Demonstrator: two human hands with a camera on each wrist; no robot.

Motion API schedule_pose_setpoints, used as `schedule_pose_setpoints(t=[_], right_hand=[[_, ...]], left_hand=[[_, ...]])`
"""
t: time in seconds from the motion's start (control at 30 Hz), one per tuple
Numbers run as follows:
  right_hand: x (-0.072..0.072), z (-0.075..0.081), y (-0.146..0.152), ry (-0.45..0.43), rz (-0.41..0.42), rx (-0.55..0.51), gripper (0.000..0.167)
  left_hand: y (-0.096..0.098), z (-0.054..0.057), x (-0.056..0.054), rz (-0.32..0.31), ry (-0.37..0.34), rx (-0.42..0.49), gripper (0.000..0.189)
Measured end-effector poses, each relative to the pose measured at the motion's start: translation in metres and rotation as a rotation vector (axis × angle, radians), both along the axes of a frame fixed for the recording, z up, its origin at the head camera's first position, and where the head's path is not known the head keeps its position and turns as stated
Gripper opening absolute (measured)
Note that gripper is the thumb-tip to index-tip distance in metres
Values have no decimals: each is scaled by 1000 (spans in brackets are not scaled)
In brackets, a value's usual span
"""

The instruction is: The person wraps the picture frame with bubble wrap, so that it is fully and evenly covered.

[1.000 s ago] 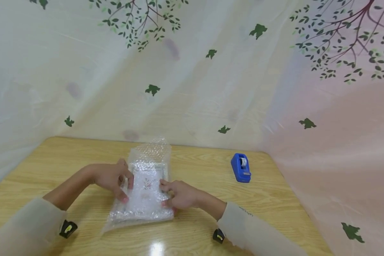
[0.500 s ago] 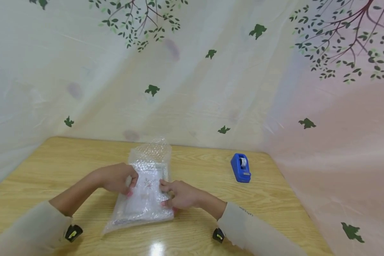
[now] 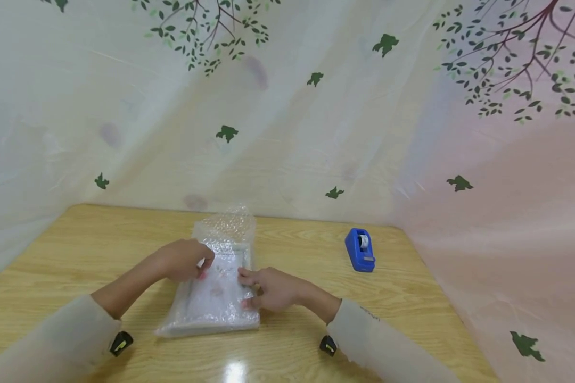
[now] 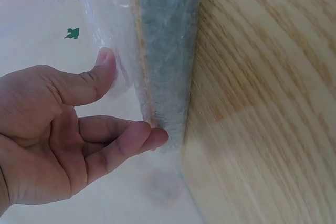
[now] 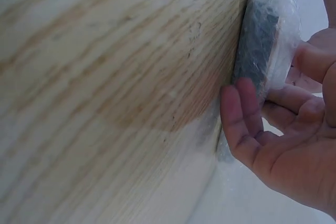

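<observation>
A picture frame [image 3: 215,298] with a small printed design lies flat inside clear bubble wrap [image 3: 227,226] on the table. My left hand [image 3: 184,260] is over its left side, fingers bent and thumb lowered to the wrap. In the left wrist view, the thumb of the left hand [image 4: 58,124] touches the plastic while the fingertips lie at the frame's side edge, a gap between them. My right hand [image 3: 275,289] holds the right edge, with thumb and forefinger on top. In the right wrist view, the right hand [image 5: 294,145] has its other fingers along the side, near the tabletop.
A blue tape dispenser [image 3: 361,250] with a roll of tape stands at the right rear of the wooden table [image 3: 402,308]. Behind the table hangs a pale sheet [image 3: 287,133] printed with leaves and branches.
My left hand has moved right and slightly farther back over the wrapped frame, its fingers drawn closer together. The wrap's loose near-left corner has drawn in slightly. My right hand stays at the right edge.
</observation>
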State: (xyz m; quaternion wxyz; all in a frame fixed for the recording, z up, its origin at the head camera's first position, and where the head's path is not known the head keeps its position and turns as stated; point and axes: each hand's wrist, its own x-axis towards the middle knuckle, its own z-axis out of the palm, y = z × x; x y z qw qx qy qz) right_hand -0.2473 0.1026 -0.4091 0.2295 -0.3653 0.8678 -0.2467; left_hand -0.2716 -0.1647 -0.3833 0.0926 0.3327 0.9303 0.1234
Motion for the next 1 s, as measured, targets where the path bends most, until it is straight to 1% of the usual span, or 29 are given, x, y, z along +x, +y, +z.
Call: schedule_pose_setpoints(t=[0.07,0.13,0.23,0.3,0.4,0.53,0.63,0.73,0.8,0.87,0.93,1.0], right_hand=[[-2,-1,0,43,35,24,63],[-3,-1,0,114,61,69,65],[-4,-2,-1,239,77,143,69],[-3,-2,-3,300,68,177,72],[-2,-3,-4,335,47,180,73],[1,-3,-4,338,26,151,73],[5,-5,-2,364,41,120,76],[8,-9,3,432,103,115,72],[11,-9,6,505,170,128,66],[13,-8,8,547,236,143,60],[14,-7,9,564,279,142,56],[14,-5,9,548,294,147,55]], left_hand=[[3,0,1,8,30,-26,28],[6,0,1,28,52,-46,27],[10,-2,2,57,85,-69,26],[12,-4,1,80,100,-81,26],[16,-8,-1,126,114,-91,26],[20,-12,-3,204,114,-99,27],[22,-13,-3,244,109,-107,27],[24,-11,-2,262,111,-115,26],[25,-11,-2,268,115,-115,26],[24,-11,-2,273,123,-112,26],[23,-11,-3,276,133,-107,27],[23,-11,-3,274,139,-103,27]])
